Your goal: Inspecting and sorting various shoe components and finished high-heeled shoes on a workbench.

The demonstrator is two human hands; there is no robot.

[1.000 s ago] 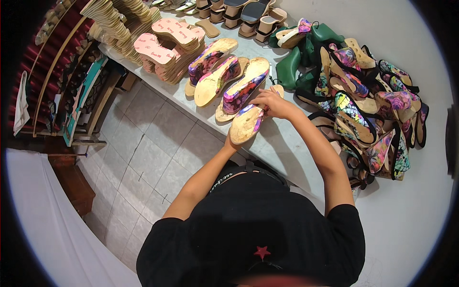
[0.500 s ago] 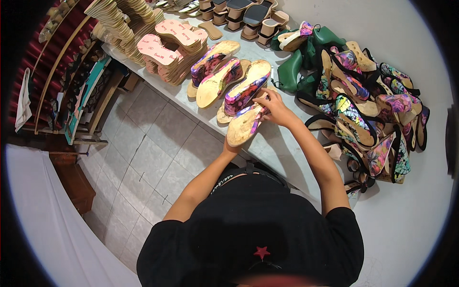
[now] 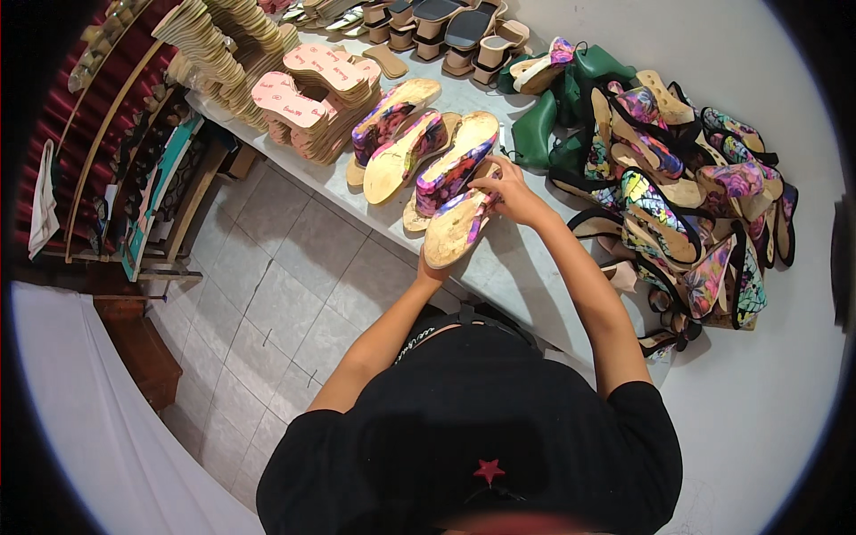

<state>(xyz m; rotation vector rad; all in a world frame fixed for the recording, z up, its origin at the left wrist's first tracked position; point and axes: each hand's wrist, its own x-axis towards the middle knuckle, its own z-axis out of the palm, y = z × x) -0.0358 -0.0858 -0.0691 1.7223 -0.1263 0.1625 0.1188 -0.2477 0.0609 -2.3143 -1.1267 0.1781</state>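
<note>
1. Wedge shoe (image 3: 453,234) sits between my hands, straight in front of my body and over the near edge of the tabletop (image 3: 528,267); whether any part rests there, I cannot tell.
2. Its long axis slants from the broad, rounded end close to me, away and rightward to the narrower end.
3. My left hand (image 3: 432,270) is nearer that rounded end and has hold of it from below; the fingers underneath are hidden, so I cannot tell how tightly they curl.
4. My right hand (image 3: 517,196) reaches across to the narrower end, fingers bent and nearly closed in a pinch on its edge.
5. The face turned up is bare, mottled tan, with patchy markings; purple, pink and white patterned covering wraps the right side.
6. Just beyond it, to the left, stands another floral wedge (image 3: 455,163), roughly parallel.
</note>
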